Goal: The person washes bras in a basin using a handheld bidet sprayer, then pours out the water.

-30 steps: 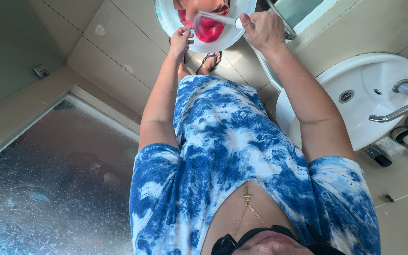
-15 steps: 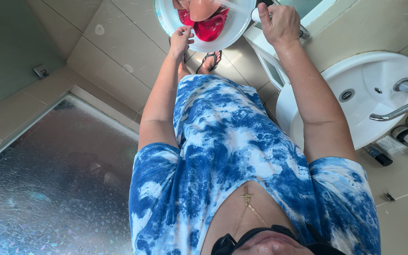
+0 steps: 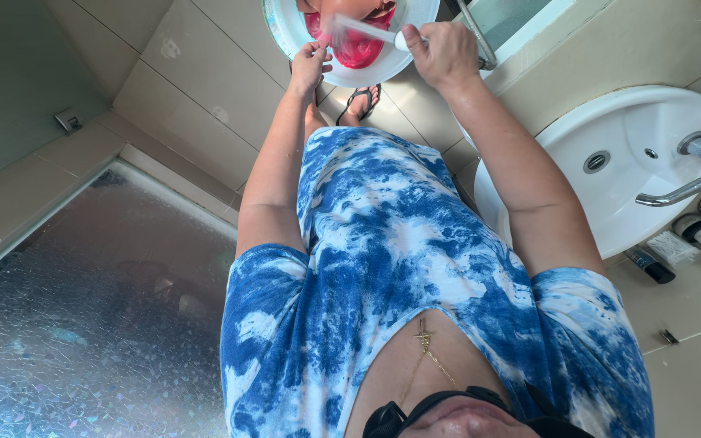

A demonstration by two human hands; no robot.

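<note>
A person in a blue-and-white tie-dye shirt (image 3: 399,268), a thin gold chain with a small pendant (image 3: 423,341) at the neck, stands on beige floor tiles (image 3: 196,73) beside a frosted, textured glass panel (image 3: 83,324). Both bare arms reach forward and down. The left hand (image 3: 310,69) pinches the near rim of a round white plastic basin (image 3: 285,28), fingers curled tight around the edge. The right hand (image 3: 444,53) is closed in a fist around the white handle of a brush (image 3: 367,31), whose blurred head lies across the red item (image 3: 359,49) inside the basin. Just below the basin, a foot in a black flip-flop sandal (image 3: 360,101) rests on the tiles. To the person's right, a white ceramic washbasin (image 3: 610,170) with a chrome tap (image 3: 695,166) is mounted, toiletry tubes and bottles (image 3: 683,247) lined up near it.
</note>
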